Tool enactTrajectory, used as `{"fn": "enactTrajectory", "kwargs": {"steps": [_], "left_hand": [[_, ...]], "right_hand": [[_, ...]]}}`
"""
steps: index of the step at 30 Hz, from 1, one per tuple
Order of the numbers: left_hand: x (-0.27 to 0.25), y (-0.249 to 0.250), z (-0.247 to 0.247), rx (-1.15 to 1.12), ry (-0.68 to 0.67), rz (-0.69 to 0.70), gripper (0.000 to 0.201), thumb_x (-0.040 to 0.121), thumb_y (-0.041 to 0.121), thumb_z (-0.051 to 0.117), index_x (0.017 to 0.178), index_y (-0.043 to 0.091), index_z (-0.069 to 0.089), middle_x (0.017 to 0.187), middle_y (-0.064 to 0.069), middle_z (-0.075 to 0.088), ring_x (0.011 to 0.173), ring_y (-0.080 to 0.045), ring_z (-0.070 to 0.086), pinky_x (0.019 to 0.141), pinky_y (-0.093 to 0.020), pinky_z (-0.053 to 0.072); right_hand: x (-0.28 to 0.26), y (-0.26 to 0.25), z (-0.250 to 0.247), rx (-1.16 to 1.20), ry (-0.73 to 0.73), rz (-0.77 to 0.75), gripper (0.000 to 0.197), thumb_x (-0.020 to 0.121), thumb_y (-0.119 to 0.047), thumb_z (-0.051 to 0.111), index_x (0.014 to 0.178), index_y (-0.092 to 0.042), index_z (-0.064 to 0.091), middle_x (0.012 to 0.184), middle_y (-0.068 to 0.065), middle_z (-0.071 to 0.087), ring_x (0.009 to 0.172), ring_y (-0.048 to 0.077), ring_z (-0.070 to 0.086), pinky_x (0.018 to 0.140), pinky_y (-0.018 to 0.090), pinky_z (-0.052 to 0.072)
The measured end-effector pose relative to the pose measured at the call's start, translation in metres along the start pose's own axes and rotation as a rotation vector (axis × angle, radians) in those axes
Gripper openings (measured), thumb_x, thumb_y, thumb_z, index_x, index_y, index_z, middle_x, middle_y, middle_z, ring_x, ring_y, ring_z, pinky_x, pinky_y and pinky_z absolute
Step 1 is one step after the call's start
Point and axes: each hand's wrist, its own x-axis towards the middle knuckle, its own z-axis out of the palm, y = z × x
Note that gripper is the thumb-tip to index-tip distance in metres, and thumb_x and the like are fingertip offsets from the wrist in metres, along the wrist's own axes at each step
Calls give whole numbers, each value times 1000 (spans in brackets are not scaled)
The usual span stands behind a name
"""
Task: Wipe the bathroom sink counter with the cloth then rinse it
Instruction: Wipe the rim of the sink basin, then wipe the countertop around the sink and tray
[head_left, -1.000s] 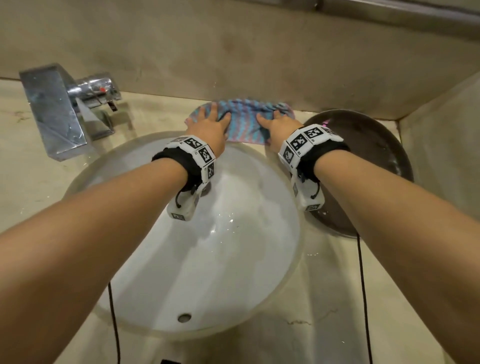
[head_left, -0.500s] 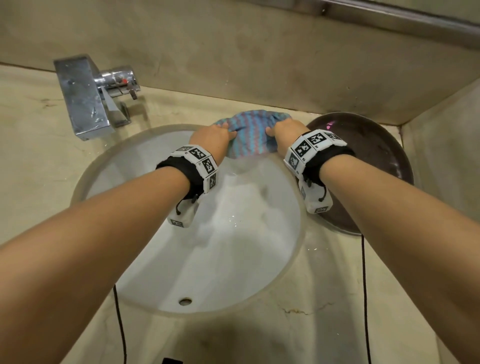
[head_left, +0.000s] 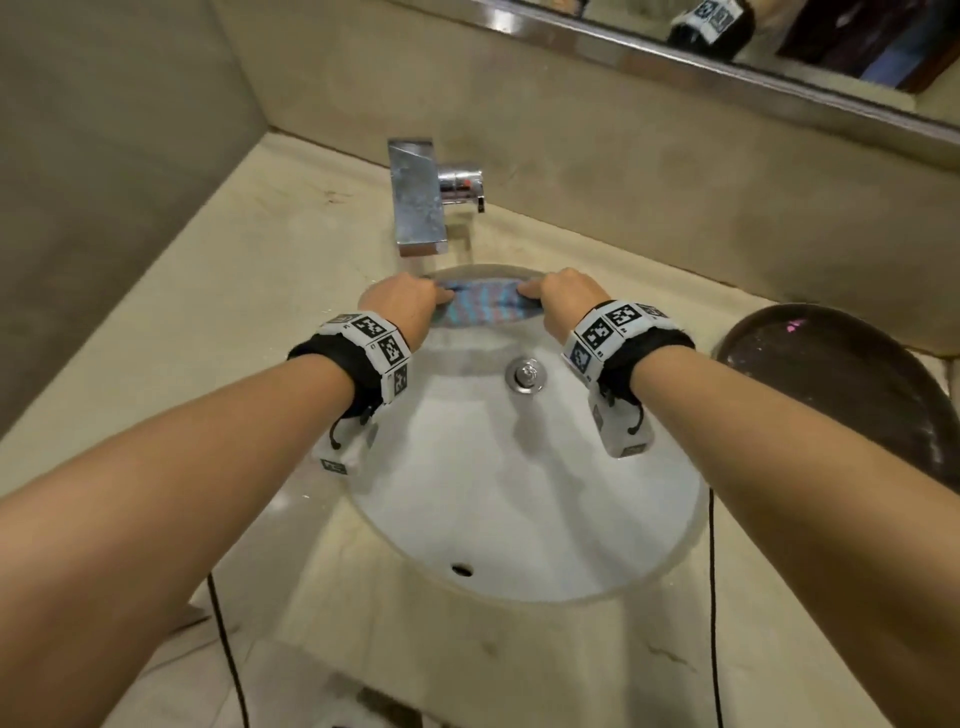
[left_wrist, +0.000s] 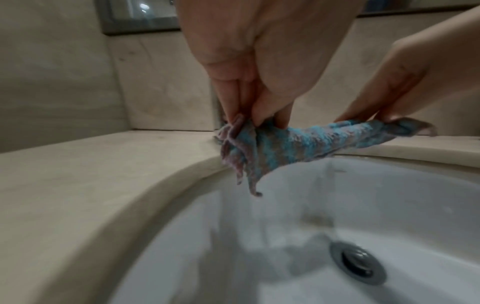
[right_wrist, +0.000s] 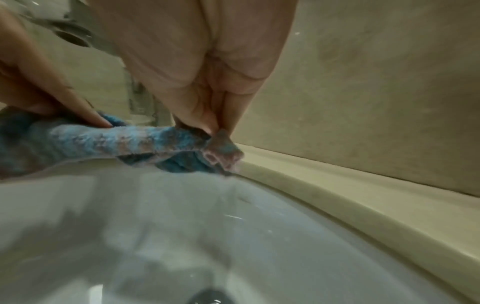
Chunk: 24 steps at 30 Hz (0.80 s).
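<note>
Left hand (head_left: 402, 301) and right hand (head_left: 566, 299) each pinch one end of the cloth (head_left: 480, 306), stretching it between them under the tap (head_left: 418, 202), likely for rinsing

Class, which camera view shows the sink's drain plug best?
The head view: the drain plug sits whole and sharp in the sink basin. The left wrist view shows it blurred near the corner; the right wrist view cuts it off.

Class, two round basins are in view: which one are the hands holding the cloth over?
The white sink, under the tap; the dark bowl sits aside on the counter.
</note>
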Motion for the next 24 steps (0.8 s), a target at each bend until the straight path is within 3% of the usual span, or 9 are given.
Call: {"fn": "enactTrajectory", "kwargs": {"steps": [3, 7, 12, 16, 19, 22, 24], "left_hand": [[-22, -38, -2, -21, 31, -67, 45, 92, 7, 46, 131, 31, 50, 117, -10, 63, 96, -35, 64, 81, -40, 54], [-41, -86, -3, 13, 43, -119, 44, 91, 9, 48, 132, 23, 50, 132, -8, 54, 112, -34, 56, 87, -40, 46], [-58, -143, 0, -26, 71, -208, 45, 91, 7, 45, 130, 27, 52, 125, -13, 60, 112, -35, 56, 88, -41, 46], [-74, -181, 7, -30, 46, -261, 41, 93, 11, 43, 129, 27, 54, 126, -12, 59, 113, -35, 56, 89, -40, 45], [-88, -213, 17, -33, -4, -308, 42, 92, 11, 45, 130, 26, 53, 128, -12, 57, 116, -34, 55, 93, -39, 45], [-101, -237, 31, -87, 30, -244, 40, 89, 8, 51, 127, 19, 57, 141, -16, 44, 128, -34, 44, 102, -42, 41], [-106, -244, 38, -122, 120, -177, 32, 86, 5, 54, 116, 11, 65, 140, -17, 45, 125, -36, 45, 96, -46, 45]], "right_hand": [[10, -42, -6, 26, -4, -53, 35, 93, -1, 43, 124, -10, 56, 114, 14, 64, 104, 33, 60, 87, 35, 47], [30, -94, 1, 98, -3, -132, 34, 83, -7, 59, 117, -13, 60, 108, 11, 69, 98, 30, 65, 89, 37, 53], [48, -144, 5, 115, 28, -152, 37, 91, -7, 47, 127, -14, 54, 118, 16, 64, 109, 34, 60, 92, 38, 49], [61, -186, 7, 146, 7, -210, 40, 81, -9, 60, 120, -18, 59, 111, 14, 66, 105, 33, 62, 89, 40, 51], [72, -214, 11, 123, -35, -248, 45, 86, -11, 57, 129, -25, 52, 118, 14, 64, 107, 34, 61, 90, 37, 51], [81, -234, 16, 30, -101, -292, 45, 87, -5, 51, 131, -18, 52, 130, 12, 57, 116, 33, 56, 96, 37, 47], [88, -241, 17, -25, -94, -302, 41, 90, -7, 48, 130, -16, 54, 131, 12, 56, 116, 33, 56, 96, 36, 46]]}}
